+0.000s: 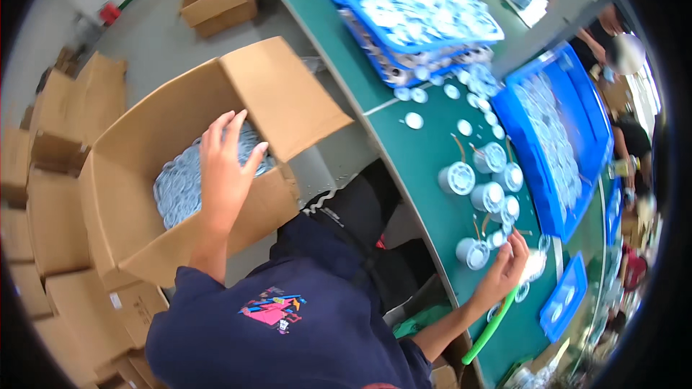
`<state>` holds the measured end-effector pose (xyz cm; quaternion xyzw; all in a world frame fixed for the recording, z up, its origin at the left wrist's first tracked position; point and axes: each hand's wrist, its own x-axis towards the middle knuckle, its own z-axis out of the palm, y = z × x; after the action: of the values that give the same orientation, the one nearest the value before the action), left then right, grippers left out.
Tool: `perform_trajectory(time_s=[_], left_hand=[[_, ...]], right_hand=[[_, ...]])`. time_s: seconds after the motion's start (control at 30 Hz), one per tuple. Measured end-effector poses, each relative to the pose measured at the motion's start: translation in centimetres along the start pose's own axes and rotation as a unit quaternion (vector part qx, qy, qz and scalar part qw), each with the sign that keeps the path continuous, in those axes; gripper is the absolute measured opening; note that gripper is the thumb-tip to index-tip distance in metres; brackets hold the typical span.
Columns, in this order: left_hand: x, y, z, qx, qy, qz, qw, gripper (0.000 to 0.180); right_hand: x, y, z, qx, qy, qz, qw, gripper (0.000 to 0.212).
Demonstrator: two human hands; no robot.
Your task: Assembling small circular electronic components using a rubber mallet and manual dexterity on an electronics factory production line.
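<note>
My left hand (pixel 227 169) is over an open cardboard box (pixel 155 112), fingers apart and holding nothing. Below it in the box lies a heap of pale blue-grey pieces (pixel 180 184), partly hidden by the hand. Over the green table, my right hand (pixel 501 274) has its fingers curled together at the near end of a group of light-blue round plastic housings (pixel 456 178), some with brownish wires sticking out. Its fingertips meet at a small pale part, too small to make out. A bright green tube (pixel 491 330) runs beneath this hand toward the table edge.
Blue trays full of pale discs (pixel 425 7) are stacked at the table's far end. A large blue bin (pixel 537 151) and a small blue tray (pixel 564 299) stand to the right. Loose discs (pixel 414 121) are scattered between. Cardboard boxes (pixel 54 223) pile up at left; people work at far right.
</note>
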<state>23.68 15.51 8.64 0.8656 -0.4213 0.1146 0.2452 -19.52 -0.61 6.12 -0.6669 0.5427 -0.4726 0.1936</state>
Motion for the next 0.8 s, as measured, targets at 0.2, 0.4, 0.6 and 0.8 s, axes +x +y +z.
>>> perform_trajectory(time_s=[0.2,0.4,0.6,0.8], left_hand=[[-0.3,9.0,5.7,-0.370,-0.171,0.124,0.905,0.037],[-1.9,17.8,13.1,-0.450,-0.228,0.176,0.845,0.077],[-1.9,20.5,16.6,-0.480,-0.230,0.175,0.828,0.080],[-2.2,20.2,16.8,-0.485,-0.207,0.232,0.817,0.068]], right_hand=[[-2.2,-0.8,3.4,-0.050,0.085,0.018,0.995,0.013],[-6.8,-2.0,2.1,-0.070,0.158,0.082,0.982,0.015],[-7.3,2.1,3.6,-0.124,0.166,0.078,0.975,0.019],[-1.5,5.2,2.0,-0.193,0.102,-0.040,0.975,0.026]])
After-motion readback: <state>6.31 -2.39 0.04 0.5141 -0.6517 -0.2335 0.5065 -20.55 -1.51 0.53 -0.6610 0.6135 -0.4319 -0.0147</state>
